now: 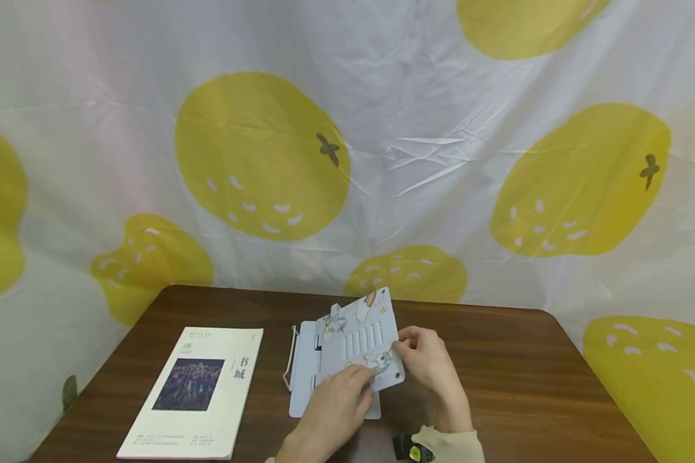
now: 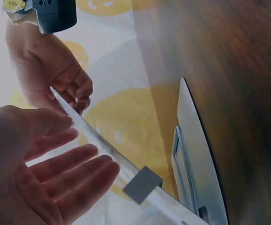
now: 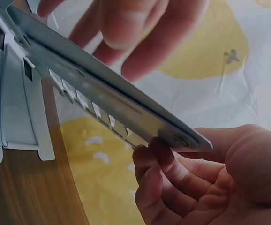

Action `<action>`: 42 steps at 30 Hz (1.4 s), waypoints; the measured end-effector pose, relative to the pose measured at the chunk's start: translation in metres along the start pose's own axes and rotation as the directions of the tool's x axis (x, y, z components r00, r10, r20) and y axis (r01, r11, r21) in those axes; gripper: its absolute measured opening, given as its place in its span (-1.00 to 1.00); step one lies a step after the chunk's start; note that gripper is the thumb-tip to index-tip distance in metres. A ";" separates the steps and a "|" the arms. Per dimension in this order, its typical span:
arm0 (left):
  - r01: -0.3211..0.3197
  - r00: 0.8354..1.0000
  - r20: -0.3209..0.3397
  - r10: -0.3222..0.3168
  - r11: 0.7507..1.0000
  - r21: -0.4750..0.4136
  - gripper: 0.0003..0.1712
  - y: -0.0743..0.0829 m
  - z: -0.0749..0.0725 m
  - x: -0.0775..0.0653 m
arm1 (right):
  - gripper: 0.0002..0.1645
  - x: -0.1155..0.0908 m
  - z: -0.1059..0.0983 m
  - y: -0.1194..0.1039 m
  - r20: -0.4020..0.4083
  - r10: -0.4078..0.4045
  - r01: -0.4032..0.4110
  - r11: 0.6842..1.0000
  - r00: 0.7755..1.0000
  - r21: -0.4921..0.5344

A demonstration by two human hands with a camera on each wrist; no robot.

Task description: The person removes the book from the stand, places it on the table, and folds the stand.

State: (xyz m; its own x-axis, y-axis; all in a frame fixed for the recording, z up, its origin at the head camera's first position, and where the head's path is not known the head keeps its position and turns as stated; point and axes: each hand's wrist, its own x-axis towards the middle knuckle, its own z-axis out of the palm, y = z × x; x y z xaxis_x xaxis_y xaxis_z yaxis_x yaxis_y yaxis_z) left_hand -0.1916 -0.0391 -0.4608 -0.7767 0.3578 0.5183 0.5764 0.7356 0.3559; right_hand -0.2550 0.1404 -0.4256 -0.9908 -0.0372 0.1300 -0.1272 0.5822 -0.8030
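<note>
A white folding book stand [image 1: 356, 337] with a unicorn and rainbow print stands at the middle of the table, its slotted panel tilted up from the flat base [image 1: 304, 360]. My right hand [image 1: 431, 363] pinches the panel's right edge between thumb and fingers, near a corner in the right wrist view. My left hand [image 1: 336, 402] lies over the panel's lower front, overlapping the printed unicorn. In the left wrist view its fingers [image 2: 74, 187] are loosely extended along the panel's face. A grey clip [image 2: 143, 184] sits on the panel's edge there.
A cream magazine [image 1: 203, 392] with a dark cover picture lies left of the stand. A wire bracket [image 1: 291, 360] sticks out from the base's left side. Behind the brown wooden table [image 1: 515, 386] hangs a white curtain [image 1: 417, 161] with yellow fruit shapes.
</note>
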 end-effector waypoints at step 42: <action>0.447 0.894 0.010 -0.447 0.894 -0.023 -0.72 -0.103 -0.038 -0.017 | -0.86 -0.002 0.001 0.049 0.049 0.127 -0.129 0.991 0.991 0.034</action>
State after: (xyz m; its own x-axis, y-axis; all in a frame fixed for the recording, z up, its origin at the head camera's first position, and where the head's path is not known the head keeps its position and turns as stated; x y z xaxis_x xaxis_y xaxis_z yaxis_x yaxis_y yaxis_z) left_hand -0.2284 -0.1425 -0.4768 -0.9549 -0.0032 0.2969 0.1738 0.8047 0.5677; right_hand -0.2593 0.1683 -0.4659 -1.0000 -0.0027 -0.0021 0.0003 0.5542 -0.8324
